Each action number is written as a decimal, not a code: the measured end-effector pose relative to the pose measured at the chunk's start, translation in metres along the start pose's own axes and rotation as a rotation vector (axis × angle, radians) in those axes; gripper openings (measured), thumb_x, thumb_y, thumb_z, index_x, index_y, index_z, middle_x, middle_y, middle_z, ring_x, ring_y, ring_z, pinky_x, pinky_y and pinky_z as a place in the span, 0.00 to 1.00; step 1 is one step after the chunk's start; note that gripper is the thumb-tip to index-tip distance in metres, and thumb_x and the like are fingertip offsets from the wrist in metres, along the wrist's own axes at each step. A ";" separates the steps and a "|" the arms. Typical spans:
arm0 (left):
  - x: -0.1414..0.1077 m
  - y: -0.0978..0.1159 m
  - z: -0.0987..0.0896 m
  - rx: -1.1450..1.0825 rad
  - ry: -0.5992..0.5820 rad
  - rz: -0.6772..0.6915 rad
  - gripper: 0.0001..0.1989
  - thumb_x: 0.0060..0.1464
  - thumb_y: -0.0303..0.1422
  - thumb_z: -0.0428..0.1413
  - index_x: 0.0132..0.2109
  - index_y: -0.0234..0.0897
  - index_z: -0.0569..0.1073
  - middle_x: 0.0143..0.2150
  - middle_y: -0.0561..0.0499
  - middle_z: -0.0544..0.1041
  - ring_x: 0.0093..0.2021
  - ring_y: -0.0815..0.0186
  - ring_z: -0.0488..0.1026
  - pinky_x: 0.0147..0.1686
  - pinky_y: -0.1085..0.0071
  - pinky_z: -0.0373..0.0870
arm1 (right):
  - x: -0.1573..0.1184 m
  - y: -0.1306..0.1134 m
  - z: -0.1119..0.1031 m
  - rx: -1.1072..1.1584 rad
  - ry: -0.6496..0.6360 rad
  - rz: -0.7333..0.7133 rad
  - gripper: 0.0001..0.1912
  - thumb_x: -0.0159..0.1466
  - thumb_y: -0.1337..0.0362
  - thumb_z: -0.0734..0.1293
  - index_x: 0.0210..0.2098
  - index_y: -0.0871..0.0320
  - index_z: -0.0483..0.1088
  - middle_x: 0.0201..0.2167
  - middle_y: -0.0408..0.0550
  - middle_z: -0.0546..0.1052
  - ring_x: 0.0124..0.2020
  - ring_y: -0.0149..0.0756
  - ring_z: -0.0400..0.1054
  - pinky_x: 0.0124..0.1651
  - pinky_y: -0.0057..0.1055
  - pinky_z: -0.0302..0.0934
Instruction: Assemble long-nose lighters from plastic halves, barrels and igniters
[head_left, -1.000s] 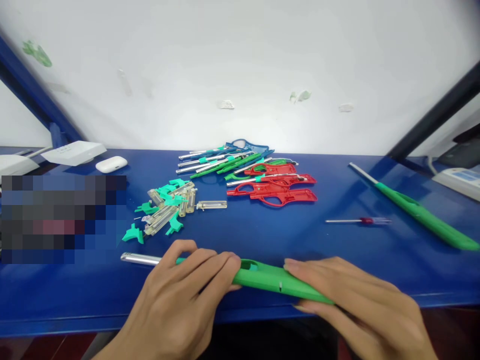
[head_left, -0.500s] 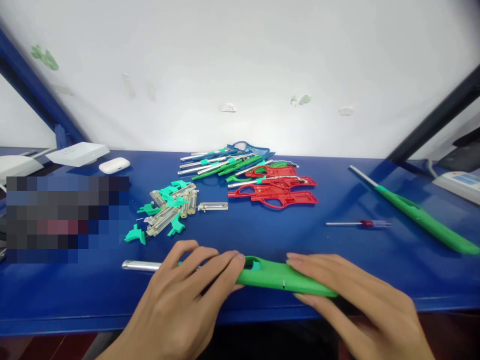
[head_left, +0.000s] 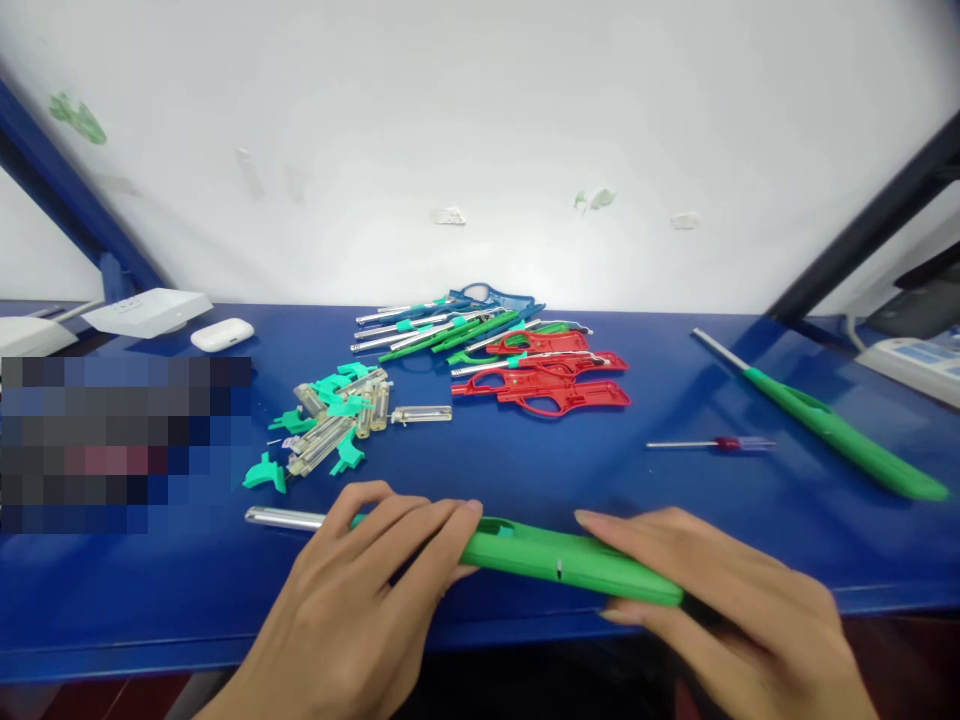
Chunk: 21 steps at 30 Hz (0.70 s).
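Observation:
A green long-necked lighter (head_left: 525, 556) with a silver metal tube lies sideways in front of me, its tube pointing left. My left hand (head_left: 367, 590) is closed over its front part, where the tube meets the body, and hides that stretch. The handle end sits between the fingers and thumb of my right hand (head_left: 720, 610), fingers along the upper edge and thumb below. Inside the trigger opening a bit of teal shows. Beyond my left hand is a heap of clear fuel tanks (head_left: 322, 443) and teal triggers (head_left: 266, 473).
Farther back lie red lighter shells (head_left: 562, 392), with blue and green lighter parts (head_left: 465, 330) behind them. To the right are a screwdriver (head_left: 712, 444) and another green lighter (head_left: 825, 425). A white case (head_left: 223, 335) sits at the left. The blue table's front edge runs under my wrists.
The lighter's handle end has tipped slightly downward. My right thumb has shifted a little lower and right along it, while my left hand keeps its hold. The whole view has shifted slightly.

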<state>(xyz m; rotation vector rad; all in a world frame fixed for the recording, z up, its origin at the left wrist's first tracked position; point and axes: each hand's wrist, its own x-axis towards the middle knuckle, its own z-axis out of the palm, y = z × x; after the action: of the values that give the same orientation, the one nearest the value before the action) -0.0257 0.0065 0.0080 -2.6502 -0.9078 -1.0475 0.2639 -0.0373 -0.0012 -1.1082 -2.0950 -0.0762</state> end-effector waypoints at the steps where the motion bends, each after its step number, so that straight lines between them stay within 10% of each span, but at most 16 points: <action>1: 0.000 0.000 0.000 -0.001 -0.001 -0.003 0.13 0.78 0.25 0.49 0.57 0.34 0.78 0.48 0.53 0.86 0.45 0.67 0.81 0.54 0.63 0.64 | -0.001 0.000 0.000 0.008 -0.003 -0.005 0.14 0.75 0.59 0.69 0.58 0.52 0.76 0.48 0.39 0.86 0.45 0.28 0.81 0.57 0.17 0.71; 21: 0.000 -0.001 0.000 -0.020 0.002 0.013 0.12 0.77 0.25 0.50 0.56 0.33 0.78 0.48 0.51 0.85 0.45 0.65 0.81 0.55 0.61 0.64 | -0.003 -0.004 0.004 -0.035 0.074 0.059 0.13 0.73 0.59 0.71 0.56 0.50 0.77 0.46 0.37 0.86 0.43 0.28 0.82 0.60 0.20 0.70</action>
<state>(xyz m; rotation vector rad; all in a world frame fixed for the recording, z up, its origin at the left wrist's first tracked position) -0.0261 0.0078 0.0078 -2.6675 -0.8833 -1.0613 0.2598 -0.0401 -0.0052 -1.1694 -2.0009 -0.1247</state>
